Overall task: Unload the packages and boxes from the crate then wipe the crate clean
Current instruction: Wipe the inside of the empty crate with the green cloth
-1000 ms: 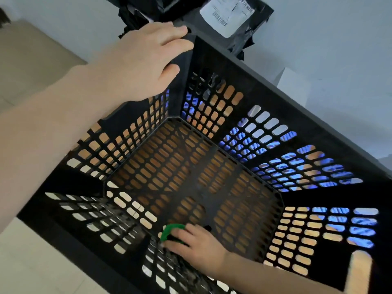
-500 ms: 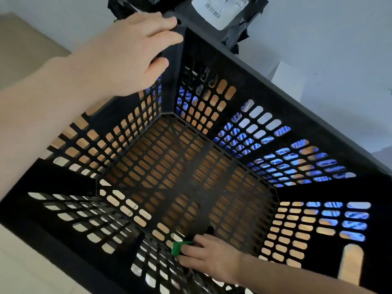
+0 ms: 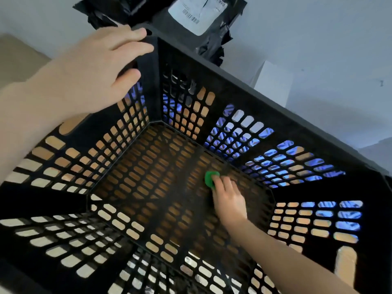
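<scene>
A black slotted plastic crate [image 3: 244, 90] fills the view, and nothing lies inside it but my hand. My left hand [image 3: 93, 71] grips the crate's far left corner at the rim. My right hand [image 3: 228, 196] reaches down to the crate's floor, toward the far right wall, and presses a small green cloth [image 3: 209, 179] against it. Only the cloth's front edge shows past my fingers. Black plastic packages [image 3: 214, 32], one bearing a white shipping label, lie outside just beyond the far corner.
A white box [image 3: 273, 81] stands behind the crate's far right rim against a pale wall. A wooden surface shows through the slots under the crate. A beige surface [image 3: 14, 54] lies at the far left.
My right hand has slid the green cloth from the near wall's foot across the floor toward the far right wall. My left hand has kept its hold on the corner.
</scene>
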A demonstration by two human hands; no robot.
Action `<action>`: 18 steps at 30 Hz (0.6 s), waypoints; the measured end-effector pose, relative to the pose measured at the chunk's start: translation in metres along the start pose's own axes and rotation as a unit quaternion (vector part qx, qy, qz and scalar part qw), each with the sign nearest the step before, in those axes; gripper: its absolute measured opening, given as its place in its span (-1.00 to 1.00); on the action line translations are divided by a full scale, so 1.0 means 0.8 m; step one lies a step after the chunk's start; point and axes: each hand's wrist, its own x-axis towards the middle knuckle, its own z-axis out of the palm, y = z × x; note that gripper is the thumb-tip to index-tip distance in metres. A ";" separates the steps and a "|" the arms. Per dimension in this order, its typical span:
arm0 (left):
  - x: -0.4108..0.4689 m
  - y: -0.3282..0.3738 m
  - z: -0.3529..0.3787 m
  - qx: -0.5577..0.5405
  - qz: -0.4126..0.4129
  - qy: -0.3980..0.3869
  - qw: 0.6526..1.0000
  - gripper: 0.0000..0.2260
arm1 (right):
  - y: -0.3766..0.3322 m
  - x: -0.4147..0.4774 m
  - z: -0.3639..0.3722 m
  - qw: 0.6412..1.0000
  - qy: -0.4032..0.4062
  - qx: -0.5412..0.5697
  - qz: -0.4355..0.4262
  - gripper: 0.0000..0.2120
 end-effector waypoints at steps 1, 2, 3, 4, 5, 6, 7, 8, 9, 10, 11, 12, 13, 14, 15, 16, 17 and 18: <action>0.000 0.002 -0.002 -0.007 -0.004 -0.006 1.000 -0.56 | -0.018 -0.011 0.003 0.999 -0.006 0.025 -0.028 -0.48; 0.000 0.002 -0.003 -0.010 -0.006 -0.013 1.000 -0.56 | -0.031 -0.016 0.003 0.997 -0.018 0.045 -0.065 -0.46; -0.001 0.003 -0.005 -0.012 -0.007 -0.018 1.000 -0.56 | -0.038 -0.015 0.002 0.992 -0.032 0.051 -0.113 -0.46; 0.000 0.003 -0.006 -0.013 -0.006 -0.022 1.000 -0.57 | -0.038 -0.007 -0.001 0.985 -0.041 0.041 -0.164 -0.49; 0.000 0.004 -0.007 -0.013 -0.004 -0.023 1.000 -0.58 | -0.033 0.006 -0.003 0.978 -0.040 0.021 -0.202 -0.55; 0.000 0.006 -0.008 -0.012 -0.004 -0.025 1.000 -0.58 | -0.026 0.021 -0.005 0.977 -0.033 0.005 -0.211 -0.59; 0.001 0.008 -0.008 -0.013 -0.006 -0.029 0.999 -0.57 | -0.019 0.038 -0.007 0.981 -0.021 -0.002 -0.194 -0.60; 0.001 0.011 -0.009 -0.015 -0.011 -0.031 0.999 -0.56 | -0.013 0.053 -0.009 0.988 -0.018 -0.001 -0.155 -0.59; 0.001 0.011 -0.009 -0.018 -0.016 -0.030 0.999 -0.57 | -0.011 0.064 -0.008 0.993 -0.023 -0.002 -0.118 -0.54; 0.001 0.010 -0.008 -0.022 -0.014 -0.028 0.999 -0.58 | -0.012 0.069 -0.008 0.995 -0.032 -0.006 -0.090 -0.48; 0.001 0.007 -0.006 -0.027 -0.011 -0.028 0.999 -0.57 | -0.015 0.068 -0.007 0.997 -0.039 -0.007 -0.066 -0.45; 0.001 0.002 -0.003 -0.037 -0.008 -0.031 0.999 -0.55 | -0.021 0.063 -0.007 0.998 -0.046 0.000 -0.039 -0.43; 0.001 -0.003 0.001 -0.050 -0.009 -0.033 0.998 -0.53 | -0.027 0.055 -0.007 0.998 -0.052 0.015 -0.014 -0.42; 0.000 -0.011 0.008 -0.066 -0.014 -0.036 0.997 -0.51 | -0.032 0.046 -0.007 0.998 -0.056 0.025 0.000 -0.43; 0.000 -0.015 0.013 -0.079 -0.021 -0.038 0.996 -0.49 | -0.034 0.037 -0.005 0.998 -0.058 0.031 0.002 -0.46; 0.000 -0.019 0.018 -0.092 -0.025 -0.041 0.995 -0.49 | -0.036 0.028 -0.004 0.998 -0.061 0.033 0.001 -0.50; 0.001 -0.019 0.021 -0.098 -0.024 -0.043 0.994 -0.48 | -0.036 0.020 -0.006 0.997 -0.067 0.040 -0.004 -0.55; 0.002 -0.019 0.020 -0.094 -0.017 -0.045 0.994 -0.46 | -0.037 0.012 -0.008 0.996 -0.075 0.046 -0.014 -0.60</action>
